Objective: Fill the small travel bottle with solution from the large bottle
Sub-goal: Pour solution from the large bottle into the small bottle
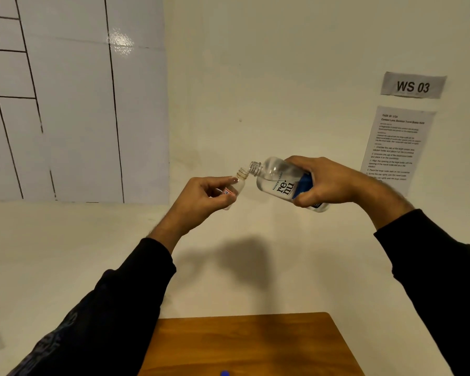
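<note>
My right hand (320,180) grips the large clear bottle (278,180), which has a blue-and-white label. The bottle is uncapped and tilted to the left, its threaded mouth pointing at the small bottle. My left hand (206,194) pinches the small clear travel bottle (238,185), which has a red-and-white label, is uncapped and leans right. The two openings are close together, a small gap apart, held high in front of the wall. No stream of liquid is plainly visible.
A wooden table (250,346) lies below, with a small blue object (224,373) at the bottom edge. On the wall to the right hang a "WS 03" sign (413,85) and a printed instruction sheet (396,147). White tiles (73,104) cover the left wall.
</note>
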